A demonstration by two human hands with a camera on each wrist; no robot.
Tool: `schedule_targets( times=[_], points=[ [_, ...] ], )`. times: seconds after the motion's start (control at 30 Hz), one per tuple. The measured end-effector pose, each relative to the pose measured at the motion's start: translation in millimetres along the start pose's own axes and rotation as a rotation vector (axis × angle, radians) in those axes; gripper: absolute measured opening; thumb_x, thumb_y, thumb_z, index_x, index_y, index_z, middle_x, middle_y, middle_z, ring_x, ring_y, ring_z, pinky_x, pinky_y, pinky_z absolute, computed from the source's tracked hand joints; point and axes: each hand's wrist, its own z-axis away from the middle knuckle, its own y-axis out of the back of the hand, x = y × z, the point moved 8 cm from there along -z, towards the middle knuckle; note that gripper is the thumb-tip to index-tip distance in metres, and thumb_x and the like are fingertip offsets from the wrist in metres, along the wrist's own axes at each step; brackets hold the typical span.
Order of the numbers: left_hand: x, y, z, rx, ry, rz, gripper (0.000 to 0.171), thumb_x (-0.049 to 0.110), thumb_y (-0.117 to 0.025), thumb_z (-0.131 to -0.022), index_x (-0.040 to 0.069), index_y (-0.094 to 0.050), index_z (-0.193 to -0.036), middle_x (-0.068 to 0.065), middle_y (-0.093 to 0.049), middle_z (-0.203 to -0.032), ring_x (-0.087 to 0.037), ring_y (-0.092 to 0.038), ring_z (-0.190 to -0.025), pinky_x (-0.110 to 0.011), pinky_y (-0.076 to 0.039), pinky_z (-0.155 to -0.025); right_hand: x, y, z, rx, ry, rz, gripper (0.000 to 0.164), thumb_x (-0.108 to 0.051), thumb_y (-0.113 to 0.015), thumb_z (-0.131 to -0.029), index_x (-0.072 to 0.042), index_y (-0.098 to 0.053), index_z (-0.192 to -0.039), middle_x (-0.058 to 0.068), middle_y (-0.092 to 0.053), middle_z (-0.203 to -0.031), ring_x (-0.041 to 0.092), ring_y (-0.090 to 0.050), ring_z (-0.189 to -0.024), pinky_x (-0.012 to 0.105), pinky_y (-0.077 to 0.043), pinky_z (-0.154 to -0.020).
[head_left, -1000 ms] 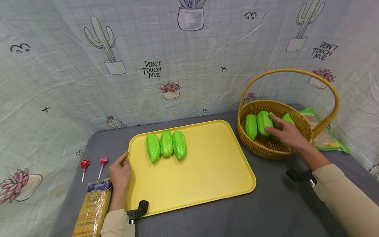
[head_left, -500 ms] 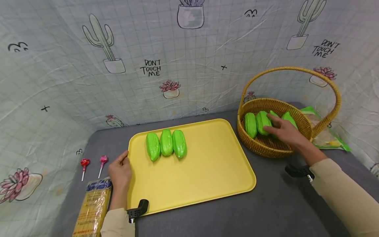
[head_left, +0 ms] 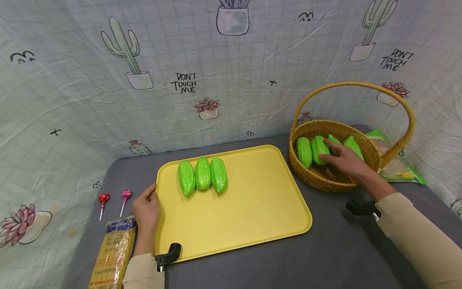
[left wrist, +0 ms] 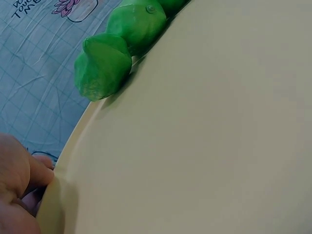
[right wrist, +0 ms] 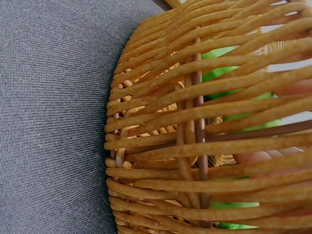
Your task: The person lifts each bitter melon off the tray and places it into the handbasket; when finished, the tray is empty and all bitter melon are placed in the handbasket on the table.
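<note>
My left hand (head_left: 146, 206) pinches the left rim of a yellow tray (head_left: 252, 200); in the left wrist view the thumb (left wrist: 36, 175) lies against that rim. Three bright green ribbed toy gourds (head_left: 203, 174) lie side by side at the tray's far left. Over a wicker basket (head_left: 321, 182) on the right, my right hand (head_left: 344, 158) reaches inside, thumb and forefinger spread, their tips at the right side of a green gourd (head_left: 319, 150). More gourds lie beside and partly under the hand. The weave mostly hides that hand in the right wrist view.
The basket's tall handle (head_left: 353, 84) arches above the right hand. Behind the basket lies a green-edged packet (head_left: 397, 160). Left of the tray are a spaghetti packet (head_left: 113, 253), a red lollipop (head_left: 103, 198) and a pink lollipop (head_left: 126, 194). A printed cloth hangs behind the grey table.
The two leftmost gourds in the basket have shifted slightly left, and my right hand has moved a little with them. The left hand and the tray have stayed still.
</note>
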Motion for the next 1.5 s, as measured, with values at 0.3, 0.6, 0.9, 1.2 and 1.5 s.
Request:
schedule_targets(
  times=[0.3,0.6,0.9,1.2,1.5],
  points=[
    [1.6,1.1,1.5,-0.001,0.004,0.013,0.036,0.001,-0.049,-0.103,-0.002,-0.065,-0.134,-0.025,-0.061,-0.139,-0.039,-0.055,-0.136,-0.051,-0.048,-0.109,0,-1,2,0.017,-0.001,-0.012,0.085,-0.042,-0.050,-0.107,-0.014,0.005,-0.165,0.019,0.012,-0.170,0.056,-0.007,-0.153,0.072,-0.027,-0.117],
    [0.1,-0.4,3.0,-0.009,0.014,0.013,0.036,0.002,-0.048,-0.103,-0.002,-0.065,-0.135,-0.024,-0.061,-0.140,-0.039,-0.054,-0.137,-0.052,-0.047,-0.111,-2,1,6,0.067,0.042,0.037,0.082,-0.042,-0.048,-0.107,-0.009,0.000,-0.165,0.024,0.002,-0.170,0.057,-0.015,-0.151,0.071,-0.029,-0.116],
    [-2.3,-0.3,2.5,-0.010,0.016,0.010,0.037,0.003,-0.047,-0.103,-0.003,-0.064,-0.135,-0.025,-0.060,-0.141,-0.040,-0.053,-0.138,-0.053,-0.046,-0.111,-3,1,10,0.092,0.054,0.024,0.077,-0.039,-0.045,-0.109,-0.009,0.000,-0.165,0.025,0.001,-0.170,0.055,-0.013,-0.153,0.072,-0.027,-0.116],
    [-3.1,0.3,2.0,0.004,0.016,0.017,0.036,0.001,-0.049,-0.102,-0.002,-0.066,-0.133,-0.024,-0.061,-0.139,-0.040,-0.054,-0.137,-0.052,-0.046,-0.113,-7,3,17,0.121,0.050,0.031,0.077,-0.041,-0.044,-0.109,-0.008,-0.002,-0.165,0.029,-0.005,-0.169,0.056,-0.016,-0.151,0.071,-0.030,-0.116],
    [1.3,1.7,2.2,-0.001,0.003,-0.008,0.037,0.003,-0.048,-0.103,-0.001,-0.066,-0.134,-0.025,-0.061,-0.139,-0.041,-0.054,-0.136,-0.054,-0.048,-0.110,-21,4,28,0.159,0.081,0.025,0.075,-0.042,-0.045,-0.108,-0.011,-0.008,-0.165,0.028,-0.012,-0.168,0.056,-0.021,-0.150,0.071,-0.033,-0.113]
  ],
)
